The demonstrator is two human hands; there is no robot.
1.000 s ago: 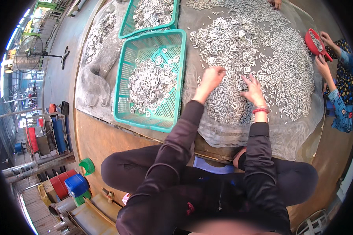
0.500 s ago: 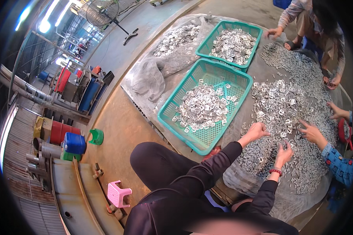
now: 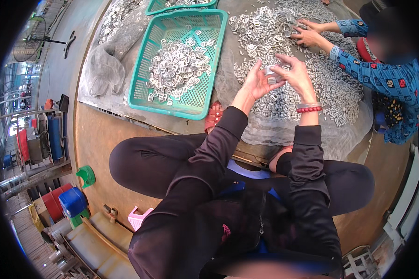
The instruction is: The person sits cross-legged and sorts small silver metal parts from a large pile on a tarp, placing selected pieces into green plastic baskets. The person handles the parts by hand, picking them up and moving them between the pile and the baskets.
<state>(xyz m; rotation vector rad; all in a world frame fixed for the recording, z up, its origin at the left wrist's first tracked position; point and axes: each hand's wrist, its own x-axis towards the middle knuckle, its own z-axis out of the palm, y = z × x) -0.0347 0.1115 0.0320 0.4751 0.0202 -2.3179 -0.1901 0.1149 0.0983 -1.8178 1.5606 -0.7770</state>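
My left hand and my right hand are raised together above a wide pile of small silvery metal pieces lying on a pale sheet. Both hands pinch one small metal piece between their fingertips. My right wrist wears a red bead bracelet. To the left stands a teal plastic basket holding a heap of the same metal pieces.
A second teal basket stands further back. Another person in a blue patterned sleeve has both hands in the pile at the right. A grey sack lies left. Coloured drums and a pink stool sit lower left.
My head has turned, shifting the view. My hands have lifted off the pile and come together on one metal piece in front of me.
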